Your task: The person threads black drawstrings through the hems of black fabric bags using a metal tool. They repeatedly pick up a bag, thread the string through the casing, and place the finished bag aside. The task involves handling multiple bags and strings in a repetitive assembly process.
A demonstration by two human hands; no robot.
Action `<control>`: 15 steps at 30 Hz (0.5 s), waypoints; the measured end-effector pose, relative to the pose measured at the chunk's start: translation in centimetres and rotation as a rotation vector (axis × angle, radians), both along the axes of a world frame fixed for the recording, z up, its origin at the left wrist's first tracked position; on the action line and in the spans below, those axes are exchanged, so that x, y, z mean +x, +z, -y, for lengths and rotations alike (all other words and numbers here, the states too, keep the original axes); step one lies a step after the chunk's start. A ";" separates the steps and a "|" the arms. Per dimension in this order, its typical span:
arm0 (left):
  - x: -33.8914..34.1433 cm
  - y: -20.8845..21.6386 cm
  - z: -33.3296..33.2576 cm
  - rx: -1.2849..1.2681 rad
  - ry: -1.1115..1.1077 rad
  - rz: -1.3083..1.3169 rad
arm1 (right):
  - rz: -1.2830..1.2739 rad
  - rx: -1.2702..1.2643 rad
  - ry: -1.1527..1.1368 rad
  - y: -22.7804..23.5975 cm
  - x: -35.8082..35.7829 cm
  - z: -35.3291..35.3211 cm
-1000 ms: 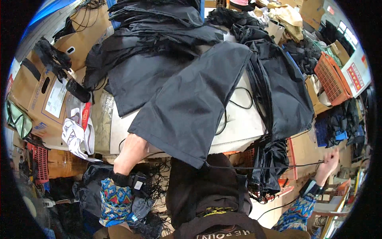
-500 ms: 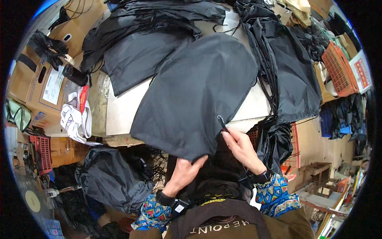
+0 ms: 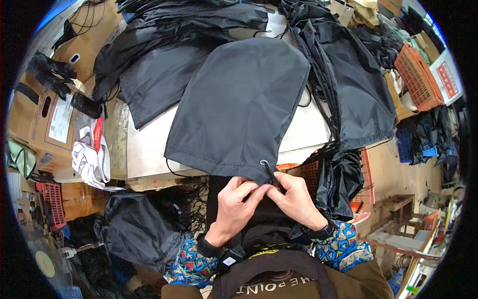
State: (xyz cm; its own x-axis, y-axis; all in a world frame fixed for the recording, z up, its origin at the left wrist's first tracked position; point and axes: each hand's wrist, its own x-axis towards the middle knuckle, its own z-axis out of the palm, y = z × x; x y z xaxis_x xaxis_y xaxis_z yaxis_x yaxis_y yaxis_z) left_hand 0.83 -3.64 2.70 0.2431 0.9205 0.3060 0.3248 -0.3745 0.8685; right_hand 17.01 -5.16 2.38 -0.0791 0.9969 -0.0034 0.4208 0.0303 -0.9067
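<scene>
Black drawstring bag (image 3: 239, 104) spread flat on desk (image 3: 149, 149), cord (image 3: 273, 177) at grommet corner pinched between left hand (image 3: 236, 202) and right hand (image 3: 294, 199), both grips clenched for control.

The black bag (image 3: 239, 104) hides much of the desk (image 3: 149, 144) beneath it. Below the bag's corner, the cord (image 3: 273, 178) end vanishes between the fingertips (image 3: 259, 192).

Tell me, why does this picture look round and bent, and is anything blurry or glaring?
Head view: a fisheye lens rings the picture in black and bows the white table edge. Even light, soft shadows. The black bag and both hands, left hand and right hand, look sharp; things at the rim are squeezed and smeared. Mild glare on the table only.
</scene>
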 end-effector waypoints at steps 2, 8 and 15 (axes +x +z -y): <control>-0.4 -0.5 0.4 -0.123 0.029 0.073 | -0.009 0.070 -0.006 0.2 -0.5 -0.2; -0.9 0.8 -0.3 -0.813 -0.061 0.871 | -0.123 0.134 -0.046 0.2 -0.4 0.1; -0.1 0.1 -0.7 -0.875 0.069 1.008 | 0.176 0.243 0.069 4.0 0.2 2.7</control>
State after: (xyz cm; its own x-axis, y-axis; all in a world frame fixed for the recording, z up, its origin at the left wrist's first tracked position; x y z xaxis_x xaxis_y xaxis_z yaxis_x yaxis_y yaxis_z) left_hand 0.72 -2.98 2.78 0.2064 0.9058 -0.3701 -0.6003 0.4159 0.6832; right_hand 17.26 -7.82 6.36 -0.1663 0.9624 0.2147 0.5605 0.2714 -0.7824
